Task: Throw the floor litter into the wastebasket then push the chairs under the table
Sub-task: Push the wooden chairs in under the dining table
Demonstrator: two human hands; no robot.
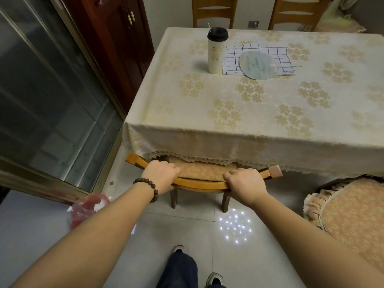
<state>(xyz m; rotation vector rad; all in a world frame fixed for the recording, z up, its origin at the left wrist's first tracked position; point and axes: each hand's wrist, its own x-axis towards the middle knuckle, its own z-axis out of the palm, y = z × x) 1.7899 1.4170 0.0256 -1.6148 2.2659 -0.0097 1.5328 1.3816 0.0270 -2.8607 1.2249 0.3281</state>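
Note:
A wooden chair (203,185) with a patterned cushion stands at the near edge of the table (239,140), its seat mostly under the cream floral tablecloth. My left hand (161,173) grips the left part of the curved backrest. My right hand (245,182) grips the right part. A second cushioned chair (349,217) stands out from the table at the lower right. A wastebasket with a red bag (87,208) sits on the floor at the left, partly hidden behind my left forearm.
On the table stand a white cup with a black lid (217,50), a checked cloth (255,59) and a round fan (258,65). Two more wooden chairs (214,11) stand at the far side. A glass sliding door (47,100) and a dark wooden cabinet (116,48) line the left.

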